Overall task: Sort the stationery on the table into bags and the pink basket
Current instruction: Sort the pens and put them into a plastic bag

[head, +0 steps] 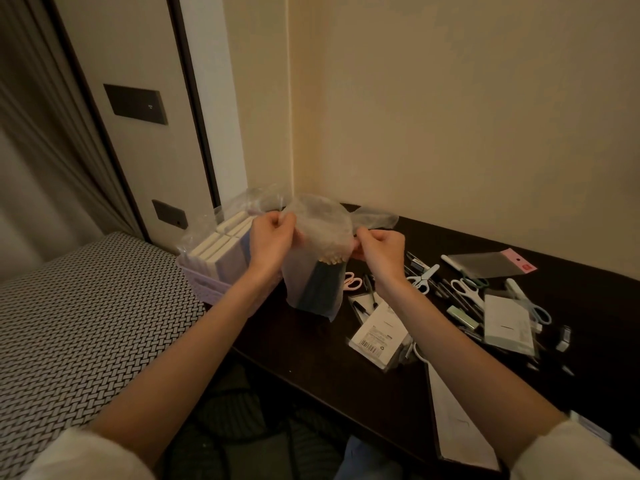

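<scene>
Left hand (273, 233) and right hand (381, 245) each pinch the clear plastic bag (318, 230) at its mouth, grip tight. It hangs above the desk (329, 358) beside the pink basket (207, 289), pencils (320, 289) inside. Thin, slippery film; likely best held at the top edges.

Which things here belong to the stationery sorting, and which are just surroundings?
Job: clear plastic bag of pencils, pinched by left hand and right hand; pink basket holding white boxes; scissors, pens and packets on the table.

Surroundings: wall switch panel, patterned bed cover.
</scene>
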`<state>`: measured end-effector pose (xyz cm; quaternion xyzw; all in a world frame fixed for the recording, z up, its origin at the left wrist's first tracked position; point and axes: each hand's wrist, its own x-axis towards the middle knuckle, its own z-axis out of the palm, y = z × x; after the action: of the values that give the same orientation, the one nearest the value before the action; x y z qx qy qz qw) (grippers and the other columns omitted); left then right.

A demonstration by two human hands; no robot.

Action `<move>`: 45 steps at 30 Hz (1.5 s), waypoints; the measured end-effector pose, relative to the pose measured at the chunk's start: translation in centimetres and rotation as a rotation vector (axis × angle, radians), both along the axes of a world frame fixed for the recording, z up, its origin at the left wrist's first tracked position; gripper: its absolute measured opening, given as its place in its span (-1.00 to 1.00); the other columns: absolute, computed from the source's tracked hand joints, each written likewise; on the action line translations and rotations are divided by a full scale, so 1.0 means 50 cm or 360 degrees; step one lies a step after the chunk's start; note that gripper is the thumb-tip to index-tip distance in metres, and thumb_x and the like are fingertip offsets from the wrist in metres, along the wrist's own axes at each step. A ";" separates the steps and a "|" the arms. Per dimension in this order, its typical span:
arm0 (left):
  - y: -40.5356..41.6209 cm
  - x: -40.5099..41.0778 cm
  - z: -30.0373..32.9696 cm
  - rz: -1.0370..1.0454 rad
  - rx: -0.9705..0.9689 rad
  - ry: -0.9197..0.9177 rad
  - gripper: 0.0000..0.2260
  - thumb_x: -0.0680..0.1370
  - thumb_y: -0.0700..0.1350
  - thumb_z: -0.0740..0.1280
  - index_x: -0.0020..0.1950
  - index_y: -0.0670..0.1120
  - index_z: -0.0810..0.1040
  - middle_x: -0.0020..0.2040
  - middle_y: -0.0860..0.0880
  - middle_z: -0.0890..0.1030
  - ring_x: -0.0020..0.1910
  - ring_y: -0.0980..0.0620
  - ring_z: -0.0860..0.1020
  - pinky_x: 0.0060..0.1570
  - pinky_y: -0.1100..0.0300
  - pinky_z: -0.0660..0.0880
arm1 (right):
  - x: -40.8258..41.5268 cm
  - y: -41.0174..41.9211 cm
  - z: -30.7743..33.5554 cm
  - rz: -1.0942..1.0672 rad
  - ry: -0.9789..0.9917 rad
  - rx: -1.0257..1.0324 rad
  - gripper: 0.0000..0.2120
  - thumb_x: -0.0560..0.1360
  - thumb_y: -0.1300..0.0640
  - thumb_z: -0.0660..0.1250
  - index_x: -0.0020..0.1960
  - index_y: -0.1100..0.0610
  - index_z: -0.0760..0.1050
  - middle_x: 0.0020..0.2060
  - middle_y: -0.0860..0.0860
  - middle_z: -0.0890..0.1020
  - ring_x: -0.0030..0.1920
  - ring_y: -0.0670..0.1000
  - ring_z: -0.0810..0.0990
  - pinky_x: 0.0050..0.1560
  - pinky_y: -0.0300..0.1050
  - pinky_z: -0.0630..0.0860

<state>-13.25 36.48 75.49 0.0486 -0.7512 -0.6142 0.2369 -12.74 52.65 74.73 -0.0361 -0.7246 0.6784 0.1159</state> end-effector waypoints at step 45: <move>-0.017 0.013 0.078 -0.0294 -0.1267 0.0219 -0.83 0.50 -0.02 0.41 -0.10 -0.13 0.65 -0.16 -0.01 0.50 -0.21 0.17 0.39 -0.22 0.36 0.27 | 0.013 0.074 0.103 0.0601 0.0158 0.1081 -0.84 0.52 0.15 0.37 0.01 0.23 0.63 -0.11 0.21 0.66 -0.15 0.01 0.59 -0.16 -0.25 0.45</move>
<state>-12.59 35.62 79.37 -0.1556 -0.9137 -0.2962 0.2308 -12.08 56.35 79.89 0.1712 -0.8954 0.4101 0.0291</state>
